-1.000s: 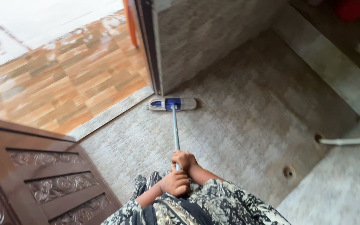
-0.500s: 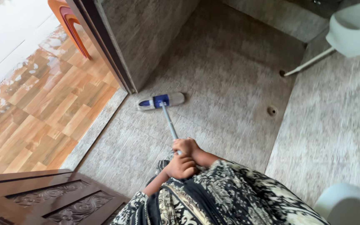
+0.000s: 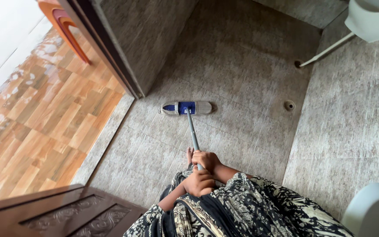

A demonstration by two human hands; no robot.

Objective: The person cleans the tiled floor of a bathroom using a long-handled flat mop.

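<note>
Head view, looking down. Flat mop (image 3: 188, 108) lies on the grey tiled floor (image 3: 242, 79), head set crosswise just inside the doorway, near the dark door frame (image 3: 110, 57). Its metal handle (image 3: 193, 134) runs from the blue centre block of the head back toward the person, tilted slightly rightward as it nears the body; the long axis points almost straight away from the torso.

Right hand (image 3: 205, 159) is the forward one, fingers wrapped shut round the handle. Left hand (image 3: 199, 182) sits just behind and below it, also fisted; the handle's end is hidden there, so the grip is likely but not plainly seen. Mop head lies well ahead of both hands, the right hand nearer to it.

Around: floor drain (image 3: 289, 105) to the right, wood-pattern floor (image 3: 36, 118) outside, carved wooden door (image 3: 66, 213) lower left.
</note>
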